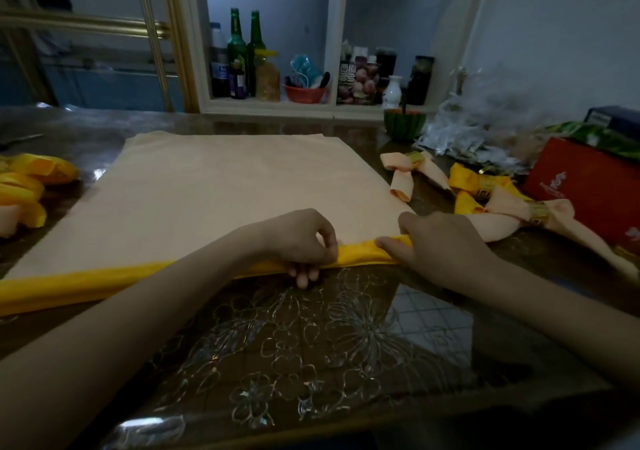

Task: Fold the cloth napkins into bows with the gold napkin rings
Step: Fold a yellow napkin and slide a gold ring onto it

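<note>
Both our forearms reach in from the near corners and converge. Our left grip [304, 241] curls knuckles-up, pinching the napkin [356, 254] edge. Our right grip [440, 248] sits just beside it, thumb stretched leftward, fingers curled over the same edge.

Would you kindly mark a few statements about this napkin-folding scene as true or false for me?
1. The left hand and the right hand both grip the yellow rolled edge of the peach napkin. True.
2. Finished bows with gold rings lie to the right of the peach napkin. True.
3. The red box sits left of the peach napkin. False: the red box is on the right.
4. The green bottles lie on their sides. False: the green bottles stand upright on the shelf.
</note>
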{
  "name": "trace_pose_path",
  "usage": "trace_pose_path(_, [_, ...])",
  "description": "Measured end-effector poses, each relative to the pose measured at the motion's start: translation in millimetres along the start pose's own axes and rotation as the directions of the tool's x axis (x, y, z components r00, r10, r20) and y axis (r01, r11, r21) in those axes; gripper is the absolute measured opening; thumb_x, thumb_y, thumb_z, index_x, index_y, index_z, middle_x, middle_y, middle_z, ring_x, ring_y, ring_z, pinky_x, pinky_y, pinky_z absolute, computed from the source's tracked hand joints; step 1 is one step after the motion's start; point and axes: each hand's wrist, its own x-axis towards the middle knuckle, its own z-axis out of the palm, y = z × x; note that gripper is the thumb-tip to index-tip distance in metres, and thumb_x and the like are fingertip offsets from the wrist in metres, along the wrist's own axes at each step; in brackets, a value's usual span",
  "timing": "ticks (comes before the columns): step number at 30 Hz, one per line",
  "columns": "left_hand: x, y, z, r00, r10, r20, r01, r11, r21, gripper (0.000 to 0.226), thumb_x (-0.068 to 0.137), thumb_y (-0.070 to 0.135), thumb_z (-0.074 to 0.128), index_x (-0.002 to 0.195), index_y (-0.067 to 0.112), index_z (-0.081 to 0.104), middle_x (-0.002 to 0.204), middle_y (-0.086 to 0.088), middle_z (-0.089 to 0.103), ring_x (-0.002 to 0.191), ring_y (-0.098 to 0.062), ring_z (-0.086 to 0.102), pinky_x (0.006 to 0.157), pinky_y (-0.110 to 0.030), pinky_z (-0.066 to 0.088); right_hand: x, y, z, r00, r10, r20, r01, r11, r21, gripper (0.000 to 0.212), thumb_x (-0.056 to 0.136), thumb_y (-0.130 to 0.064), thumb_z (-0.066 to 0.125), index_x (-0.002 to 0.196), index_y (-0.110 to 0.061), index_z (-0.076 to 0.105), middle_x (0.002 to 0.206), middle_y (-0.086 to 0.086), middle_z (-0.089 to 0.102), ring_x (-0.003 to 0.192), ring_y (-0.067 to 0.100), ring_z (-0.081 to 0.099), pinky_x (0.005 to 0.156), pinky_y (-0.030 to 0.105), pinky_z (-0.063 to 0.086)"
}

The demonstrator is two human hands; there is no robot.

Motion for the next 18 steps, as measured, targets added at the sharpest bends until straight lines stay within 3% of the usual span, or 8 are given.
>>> trace_pose_path(2, [-1, 2, -4, 0.998, -0.049, 0.031, 0.052, 0.995, -0.088, 0.017, 0.095, 0.016, 0.046, 0.085, 0.015, 0.060, 0.053, 0.004, 0.066, 0.044, -0.008, 0.062, 0.041, -0.015, 0.043, -1, -15, -19, 0.994, 0.106, 0.028, -0.109, 0.952, 0.286, 0.041, 0.091, -0.054, 0.043, 0.070, -0.019, 0.043, 0.063, -0.003, 0.040, 0.060, 0.011, 0.041, 0.050, 0.027, 0.027])
trace_pose_path(5, [-4, 5, -10, 0.989, -0.111, 0.095, 0.127, 0.975, -0.184, 0.035, 0.097, 0.036, 0.041, 0.088, 0.012, 0.065, 0.067, -0.001, 0.071, 0.052, -0.013, 0.065, 0.045, -0.017, 0.044, -6, -40, -44, 0.986, 0.094, 0.140, -0.163, 0.736, 0.657, 0.032, 0.089, -0.046, 0.053, 0.073, -0.018, 0.053, 0.063, -0.007, 0.044, 0.056, 0.003, 0.042, 0.048, 0.017, 0.029])
trace_pose_path(8, [-5, 3, -11, 0.997, -0.022, 0.077, 0.027, 0.998, -0.057, 0.030, 0.095, 0.033, 0.047, 0.084, 0.011, 0.064, 0.058, 0.006, 0.064, 0.044, -0.008, 0.055, 0.042, -0.017, 0.036, -18, -73, -58, 0.923, -0.222, 0.314, -0.122, 0.605, 0.787, 0.012, 0.089, -0.038, 0.057, 0.086, -0.026, 0.056, 0.068, -0.011, 0.051, 0.057, -0.006, 0.047, 0.050, 0.014, 0.038])
trace_pose_path(11, [-7, -3, -13, 0.996, 0.015, 0.088, -0.015, 1.000, -0.007, 0.019, 0.088, 0.026, 0.061, 0.078, 0.010, 0.058, 0.045, 0.010, 0.051, 0.037, -0.005, 0.041, 0.040, -0.015, 0.030, -16, -84, -61, 0.717, -0.512, 0.472, -0.083, 0.610, 0.788, 0.015, 0.092, -0.031, 0.055, 0.102, -0.020, 0.059, 0.081, -0.011, 0.059, 0.068, -0.006, 0.054, 0.063, 0.014, 0.048])
trace_pose_path(12, [-7, -4, -13, 0.995, 0.016, 0.094, -0.017, 1.000, 0.005, 0.014, 0.087, 0.021, 0.061, 0.080, 0.009, 0.058, 0.042, 0.011, 0.047, 0.036, -0.004, 0.038, 0.040, -0.015, 0.029, -11, -81, -62, 0.696, -0.539, 0.475, -0.102, 0.580, 0.808, 0.013, 0.093, -0.027, 0.054, 0.101, -0.019, 0.060, 0.082, -0.009, 0.062, 0.069, -0.004, 0.058, 0.066, 0.014, 0.050])
trace_pose_path(15, [-4, -4, -14, 0.995, -0.014, 0.094, 0.009, 0.999, 0.051, 0.008, 0.085, 0.014, 0.060, 0.077, 0.013, 0.059, 0.035, 0.012, 0.042, 0.034, -0.003, 0.034, 0.047, -0.019, 0.030, 14, -54, -53, 0.896, -0.310, 0.317, -0.155, 0.452, 0.878, 0.011, 0.093, -0.019, 0.054, 0.088, -0.023, 0.063, 0.075, -0.008, 0.064, 0.062, -0.002, 0.058, 0.059, 0.012, 0.048])
trace_pose_path(16, [-3, -4, -14, 0.995, -0.025, 0.100, 0.021, 0.999, 0.039, 0.010, 0.084, 0.015, 0.062, 0.076, 0.018, 0.058, 0.035, 0.012, 0.042, 0.034, -0.004, 0.034, 0.049, -0.020, 0.030, 23, -44, -46, 0.944, -0.218, 0.247, -0.120, 0.472, 0.874, 0.011, 0.092, -0.016, 0.057, 0.087, -0.025, 0.063, 0.076, -0.007, 0.063, 0.062, -0.003, 0.056, 0.058, 0.011, 0.047])
trace_pose_path(18, [-1, -6, -16, 0.992, -0.029, 0.125, 0.028, 1.000, 0.009, 0.015, 0.082, 0.017, 0.066, 0.072, 0.020, 0.057, 0.036, 0.011, 0.042, 0.034, -0.004, 0.034, 0.049, -0.021, 0.030, 40, -35, -30, 0.947, -0.237, 0.218, -0.041, 0.584, 0.811, 0.018, 0.087, -0.010, 0.063, 0.091, -0.027, 0.060, 0.085, -0.006, 0.061, 0.065, -0.005, 0.054, 0.059, 0.010, 0.045])
